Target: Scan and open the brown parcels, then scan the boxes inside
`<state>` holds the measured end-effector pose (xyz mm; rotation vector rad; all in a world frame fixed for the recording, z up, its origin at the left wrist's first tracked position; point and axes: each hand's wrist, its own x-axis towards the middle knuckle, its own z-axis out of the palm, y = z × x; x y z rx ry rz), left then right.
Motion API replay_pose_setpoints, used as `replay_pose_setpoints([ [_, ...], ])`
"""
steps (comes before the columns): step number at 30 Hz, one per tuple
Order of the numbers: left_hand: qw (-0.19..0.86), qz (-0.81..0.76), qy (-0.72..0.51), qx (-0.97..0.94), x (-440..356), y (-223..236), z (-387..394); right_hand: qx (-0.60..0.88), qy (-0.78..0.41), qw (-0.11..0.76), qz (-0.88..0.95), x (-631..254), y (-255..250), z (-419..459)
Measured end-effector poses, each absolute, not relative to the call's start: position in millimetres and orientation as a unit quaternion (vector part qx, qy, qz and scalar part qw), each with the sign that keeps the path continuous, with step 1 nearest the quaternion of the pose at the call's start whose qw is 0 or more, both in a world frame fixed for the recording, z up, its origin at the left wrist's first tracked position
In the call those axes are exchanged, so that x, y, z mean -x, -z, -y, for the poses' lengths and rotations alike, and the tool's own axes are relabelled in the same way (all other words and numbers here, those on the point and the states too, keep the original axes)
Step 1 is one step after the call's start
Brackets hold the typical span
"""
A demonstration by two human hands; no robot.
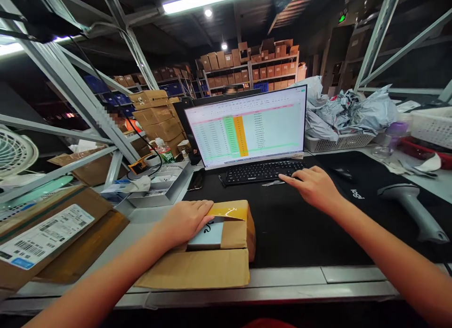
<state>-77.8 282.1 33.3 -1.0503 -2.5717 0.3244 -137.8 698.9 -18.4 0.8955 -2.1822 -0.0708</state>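
Note:
My left hand lies flat on a cardboard box, its fingers stretched out near the taped far flap. The near flap is folded out toward me, and a pale blue item with black markings shows inside. My right hand is at the right part of a black keyboard, its index finger stretched toward the keys and the other fingers loosely bent. It holds nothing. Behind the keyboard a monitor displays a spreadsheet with green and orange columns.
On the black desk mat lie a grey barcode scanner and a mouse. A labelled carton sits at left, near a grey tray and a phone. A basket holds grey plastic bags. A person stands behind the frame at left.

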Motion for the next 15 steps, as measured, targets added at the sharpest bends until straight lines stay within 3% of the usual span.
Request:
replay_pose_setpoints([
  [4, 0.163, 0.91, -0.105, 0.366, 83, -34, -283, -0.412, -0.056, 0.383, 0.825, 100, 28, -673],
  [11, 0.164, 0.91, -0.11, 0.365, 88, -33, -286, -0.423, 0.005, 0.368, 0.828, 100, 33, -654],
  [15, 0.156, 0.914, -0.111, 0.357, 86, -34, -285, -0.329, 0.042, 0.313, 0.89, 126, 40, -674],
])
